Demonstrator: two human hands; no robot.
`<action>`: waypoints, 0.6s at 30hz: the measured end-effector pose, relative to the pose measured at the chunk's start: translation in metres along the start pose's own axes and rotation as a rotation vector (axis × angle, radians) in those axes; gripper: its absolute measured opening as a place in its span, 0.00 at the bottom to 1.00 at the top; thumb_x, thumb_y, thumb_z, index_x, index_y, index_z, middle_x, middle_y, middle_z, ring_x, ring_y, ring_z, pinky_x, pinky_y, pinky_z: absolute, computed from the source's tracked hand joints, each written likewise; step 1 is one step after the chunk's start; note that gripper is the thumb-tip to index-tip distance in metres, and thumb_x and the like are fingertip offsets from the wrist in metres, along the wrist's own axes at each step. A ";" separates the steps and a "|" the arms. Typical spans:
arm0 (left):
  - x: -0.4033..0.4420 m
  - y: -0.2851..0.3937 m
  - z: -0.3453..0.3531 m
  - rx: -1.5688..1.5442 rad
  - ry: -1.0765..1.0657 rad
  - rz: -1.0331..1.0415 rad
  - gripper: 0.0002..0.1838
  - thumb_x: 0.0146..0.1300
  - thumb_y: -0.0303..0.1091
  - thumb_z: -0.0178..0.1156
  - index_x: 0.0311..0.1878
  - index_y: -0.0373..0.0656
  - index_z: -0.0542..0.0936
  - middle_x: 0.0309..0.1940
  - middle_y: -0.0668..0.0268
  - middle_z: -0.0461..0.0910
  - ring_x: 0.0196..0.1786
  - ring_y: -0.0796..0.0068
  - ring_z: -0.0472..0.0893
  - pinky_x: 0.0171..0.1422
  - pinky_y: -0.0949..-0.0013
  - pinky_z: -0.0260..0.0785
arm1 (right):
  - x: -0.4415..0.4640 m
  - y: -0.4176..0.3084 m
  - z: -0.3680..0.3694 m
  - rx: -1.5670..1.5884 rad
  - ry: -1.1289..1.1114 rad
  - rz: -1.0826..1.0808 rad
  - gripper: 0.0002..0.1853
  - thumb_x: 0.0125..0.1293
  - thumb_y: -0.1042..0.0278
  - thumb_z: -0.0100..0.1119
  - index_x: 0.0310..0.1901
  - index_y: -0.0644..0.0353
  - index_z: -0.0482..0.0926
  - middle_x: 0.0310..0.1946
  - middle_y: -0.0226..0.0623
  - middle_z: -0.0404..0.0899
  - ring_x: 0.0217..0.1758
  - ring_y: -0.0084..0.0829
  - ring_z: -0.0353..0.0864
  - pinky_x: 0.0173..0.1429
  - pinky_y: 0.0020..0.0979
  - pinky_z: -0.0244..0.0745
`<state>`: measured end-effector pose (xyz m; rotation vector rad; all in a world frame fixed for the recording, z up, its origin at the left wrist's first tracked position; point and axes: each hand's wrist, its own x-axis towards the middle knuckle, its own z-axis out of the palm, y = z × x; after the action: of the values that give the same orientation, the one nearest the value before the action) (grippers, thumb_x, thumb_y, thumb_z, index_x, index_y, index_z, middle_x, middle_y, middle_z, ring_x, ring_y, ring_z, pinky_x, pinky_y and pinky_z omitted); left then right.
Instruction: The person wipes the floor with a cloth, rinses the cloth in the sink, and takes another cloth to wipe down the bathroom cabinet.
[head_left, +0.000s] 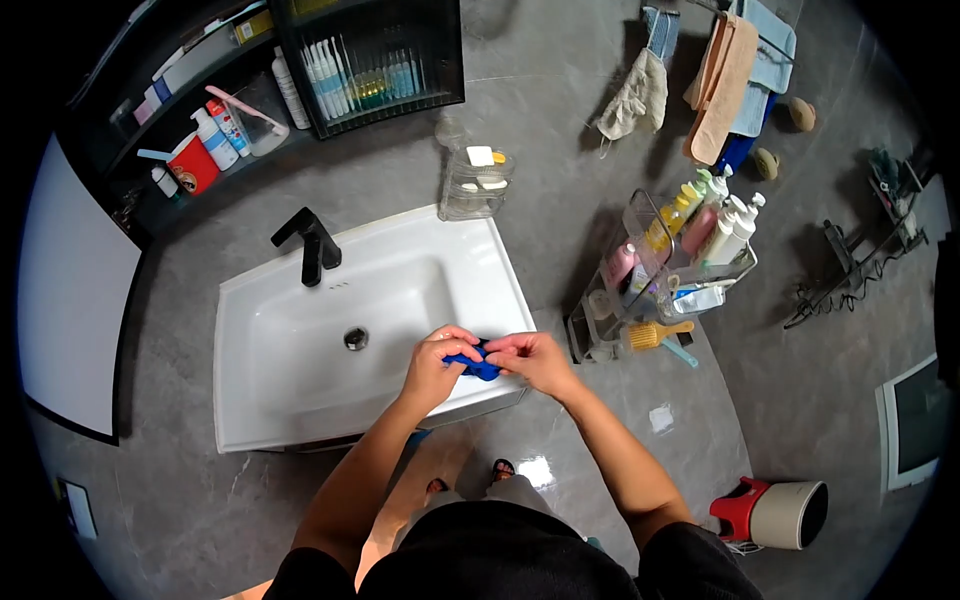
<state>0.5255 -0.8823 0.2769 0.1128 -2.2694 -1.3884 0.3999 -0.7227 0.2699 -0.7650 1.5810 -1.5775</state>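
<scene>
My left hand [432, 366] and my right hand [540, 362] are close together over the front right corner of the white sink [270, 400]. Between them is a small, bunched-up blue cloth [485, 372]; its exact kind is hard to make out. The fingers of both hands are closed on it, the left at its left side and the right at its upper right. Parts of the cloth are hidden behind the fingers. Behind my hands, the basin shows a round drain [355, 339] and a black faucet [316, 250] at the back.
A clear soap rack [470, 205] stands at the sink's back right corner. To the right, a rack [650, 280] carries several pump bottles, with a wooden-toned brush [655, 335] by it. Towels [725, 90] hang on the wall. Open shelves [190, 80] hold toiletries at upper left.
</scene>
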 end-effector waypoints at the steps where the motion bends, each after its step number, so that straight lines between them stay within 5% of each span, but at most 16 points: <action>1: -0.001 -0.001 0.002 0.018 0.023 0.034 0.13 0.46 0.12 0.59 0.30 0.40 0.84 0.39 0.63 0.81 0.44 0.65 0.81 0.49 0.68 0.72 | 0.001 0.005 -0.001 -0.095 -0.028 0.002 0.09 0.64 0.71 0.65 0.43 0.67 0.84 0.32 0.30 0.84 0.33 0.17 0.79 0.39 0.20 0.78; 6: -0.012 -0.019 -0.011 0.044 -0.042 0.001 0.14 0.43 0.09 0.58 0.26 0.40 0.83 0.42 0.61 0.80 0.51 0.65 0.79 0.57 0.68 0.70 | 0.008 0.024 -0.028 0.110 0.365 -0.087 0.07 0.64 0.70 0.65 0.37 0.64 0.84 0.26 0.25 0.81 0.28 0.15 0.76 0.37 0.20 0.76; 14: -0.038 -0.026 -0.033 0.089 -0.438 -0.178 0.21 0.42 0.11 0.52 0.36 0.43 0.86 0.50 0.61 0.80 0.54 0.65 0.78 0.56 0.68 0.71 | 0.017 0.064 0.010 -0.284 0.034 -0.116 0.04 0.58 0.75 0.67 0.34 0.64 0.83 0.21 0.28 0.78 0.25 0.16 0.73 0.32 0.23 0.70; 18: -0.054 -0.028 -0.042 0.106 -0.484 -0.207 0.11 0.51 0.21 0.63 0.37 0.44 0.86 0.51 0.60 0.79 0.55 0.64 0.77 0.57 0.67 0.70 | 0.011 0.078 0.012 -0.684 -0.039 -0.253 0.09 0.50 0.80 0.69 0.35 0.65 0.81 0.26 0.41 0.80 0.29 0.34 0.80 0.35 0.31 0.75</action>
<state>0.5867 -0.9138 0.2493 0.0500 -2.7978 -1.5276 0.4123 -0.7340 0.1918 -1.3919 2.0813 -1.1567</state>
